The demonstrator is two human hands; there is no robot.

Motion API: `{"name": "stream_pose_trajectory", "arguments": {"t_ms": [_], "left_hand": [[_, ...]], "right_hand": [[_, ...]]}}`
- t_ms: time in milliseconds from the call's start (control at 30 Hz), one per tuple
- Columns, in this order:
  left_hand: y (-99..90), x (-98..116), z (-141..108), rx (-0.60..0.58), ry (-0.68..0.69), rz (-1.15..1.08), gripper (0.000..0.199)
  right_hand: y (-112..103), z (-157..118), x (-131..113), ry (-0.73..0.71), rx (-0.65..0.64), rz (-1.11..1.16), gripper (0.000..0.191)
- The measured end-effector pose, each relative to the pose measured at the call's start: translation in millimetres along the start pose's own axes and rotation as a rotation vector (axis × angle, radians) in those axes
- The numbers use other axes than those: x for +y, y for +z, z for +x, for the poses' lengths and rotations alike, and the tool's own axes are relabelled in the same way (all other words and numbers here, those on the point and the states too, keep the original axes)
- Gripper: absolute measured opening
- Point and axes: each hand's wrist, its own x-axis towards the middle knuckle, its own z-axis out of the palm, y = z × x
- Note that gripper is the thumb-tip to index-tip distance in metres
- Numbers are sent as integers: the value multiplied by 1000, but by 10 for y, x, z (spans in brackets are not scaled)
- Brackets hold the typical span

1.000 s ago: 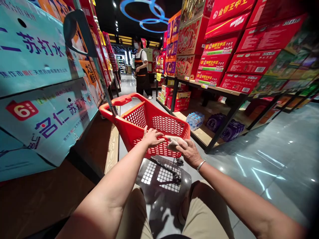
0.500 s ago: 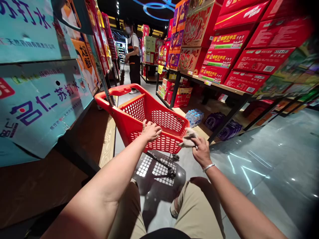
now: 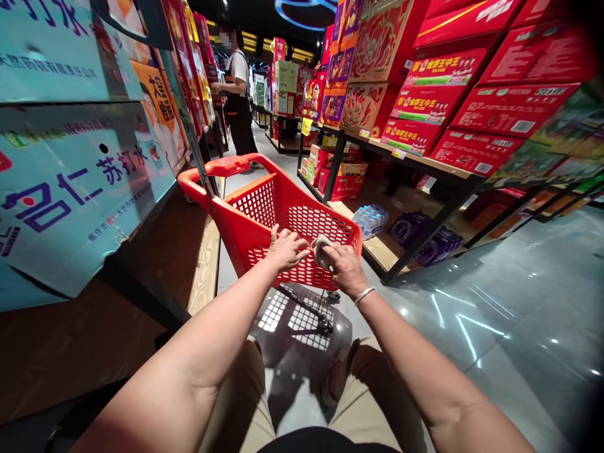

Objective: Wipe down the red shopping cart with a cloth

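Head view: the left hand (image 3: 286, 250) grips the near rim of the red cart (image 3: 264, 217), fingers curled over it. The right hand (image 3: 343, 269) presses a pale cloth (image 3: 321, 248) on that rim — fingers apparently closed around it. Blue cartons (image 3: 70, 182) crowd the left; a shelf (image 3: 425, 167) of red boxes stands right; a person (image 3: 236, 88) stands ahead in the aisle.

Both bare arms reach forward, left hand (image 3: 284, 250) palm down with fingers curled, right hand (image 3: 343, 269) closed, wrist bent inward.

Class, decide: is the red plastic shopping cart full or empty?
Seemingly empty: the red plastic shopping cart's mesh walls show through bare, though its floor is hidden.
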Motion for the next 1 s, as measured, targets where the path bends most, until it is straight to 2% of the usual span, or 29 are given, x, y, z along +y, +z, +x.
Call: {"name": "stream_pose_trajectory", "arguments": {"t_ms": [100,200,267,333,400,533,667,767,867,933,1000], "left_hand": [[17,-3,20,16,-6,-34,37],[29,9,48,18,-19,-66,35],[33,23,69,17,-25,-79,35],[32,37,88,15,-27,-79,36],[24,49,102,8,-33,-70,37],[6,47,117,-2,-22,-59,35],[19,6,139,-2,-15,-76,37],[31,-34,167,14,-32,-73,43],[20,-73,199,17,-67,-82,44],[4,-98,218,4,-83,-88,45],[-10,-121,233,-8,-97,-86,45]], "right_hand": [[-130,-145,284,-1,-34,26,50],[-212,-351,561,71,-9,26,55],[-183,-471,615,140,52,-3,57],[-61,-563,515,202,156,-47,54],[139,-624,299,190,217,-101,49],[579,-668,-114,30,80,-206,39],[778,-711,-146,-48,-41,-221,30],[697,-796,-39,-126,-134,-219,22],[439,-857,12,-139,-151,-222,22],[221,-841,-2,-129,-76,-192,27],[37,-775,-28,-103,56,-145,32]]}}
